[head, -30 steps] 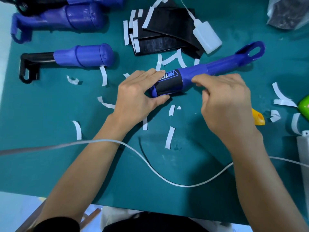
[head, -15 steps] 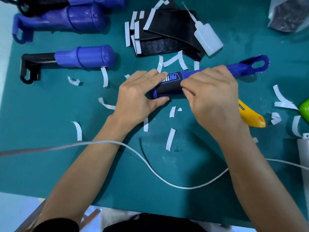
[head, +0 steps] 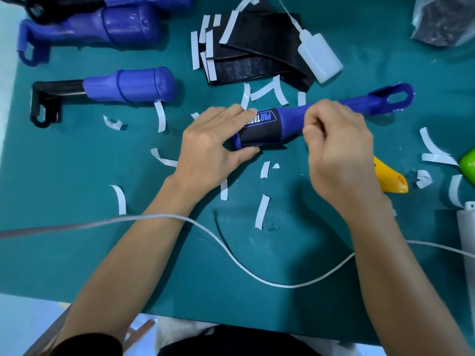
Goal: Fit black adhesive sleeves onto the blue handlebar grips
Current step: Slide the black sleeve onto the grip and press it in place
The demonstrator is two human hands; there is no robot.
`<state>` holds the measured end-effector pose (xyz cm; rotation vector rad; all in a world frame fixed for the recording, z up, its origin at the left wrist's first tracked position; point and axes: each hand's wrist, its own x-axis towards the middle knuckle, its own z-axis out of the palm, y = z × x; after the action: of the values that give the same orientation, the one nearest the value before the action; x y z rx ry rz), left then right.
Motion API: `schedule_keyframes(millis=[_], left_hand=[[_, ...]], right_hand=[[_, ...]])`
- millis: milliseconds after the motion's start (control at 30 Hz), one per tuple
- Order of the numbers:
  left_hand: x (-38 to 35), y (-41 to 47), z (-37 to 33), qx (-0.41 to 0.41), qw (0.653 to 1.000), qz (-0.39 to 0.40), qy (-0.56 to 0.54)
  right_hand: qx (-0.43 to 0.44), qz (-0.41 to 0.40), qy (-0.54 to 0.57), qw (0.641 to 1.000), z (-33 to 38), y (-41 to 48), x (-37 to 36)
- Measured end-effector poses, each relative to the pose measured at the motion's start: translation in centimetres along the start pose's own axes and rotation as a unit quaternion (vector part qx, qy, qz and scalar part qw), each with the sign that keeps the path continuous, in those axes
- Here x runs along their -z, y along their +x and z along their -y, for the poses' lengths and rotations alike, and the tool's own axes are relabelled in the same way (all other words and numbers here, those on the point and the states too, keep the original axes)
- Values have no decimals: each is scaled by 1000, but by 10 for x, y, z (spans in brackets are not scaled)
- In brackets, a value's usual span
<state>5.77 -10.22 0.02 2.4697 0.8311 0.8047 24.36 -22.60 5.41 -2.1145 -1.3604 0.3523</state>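
A blue handlebar grip (head: pixel 359 105) lies across the middle of the green mat, its looped end pointing right. A black adhesive sleeve (head: pixel 262 129) with blue lettering is wrapped round its thick left end. My left hand (head: pixel 213 147) grips that sleeved end, fingers over the top and thumb underneath. My right hand (head: pixel 336 150) is curled round the blue shaft just right of the sleeve. A stack of black sleeves (head: pixel 252 60) lies behind.
Other blue grips (head: pixel 131 84) lie at the back left. A white squeeze bottle (head: pixel 318 57) rests by the sleeve stack. A yellow tool (head: pixel 390 176) and a green object (head: pixel 469 163) sit at the right. White backing strips (head: pixel 262 211) litter the mat; a white cable (head: pixel 231 253) crosses in front.
My right hand slid left along the shaft, then back a little to the right, showing more blue by the sleeve. The grip's looped end dropped lower. My left hand stayed on the sleeve.
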Motion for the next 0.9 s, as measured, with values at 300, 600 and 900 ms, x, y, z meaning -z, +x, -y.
schedule_keyframes(millis=[300,600,900], left_hand=[[2,5,5,52,994,47,-82],[-4,2,7,95,981,72,-154],[-11,1,-8,129,979,48,-149]], right_hand=[[26,-39,-60,997,-15,-10,11],[73,40,-60,995,-17,11,-31],[68,16,-49,996,-15,8,-37]])
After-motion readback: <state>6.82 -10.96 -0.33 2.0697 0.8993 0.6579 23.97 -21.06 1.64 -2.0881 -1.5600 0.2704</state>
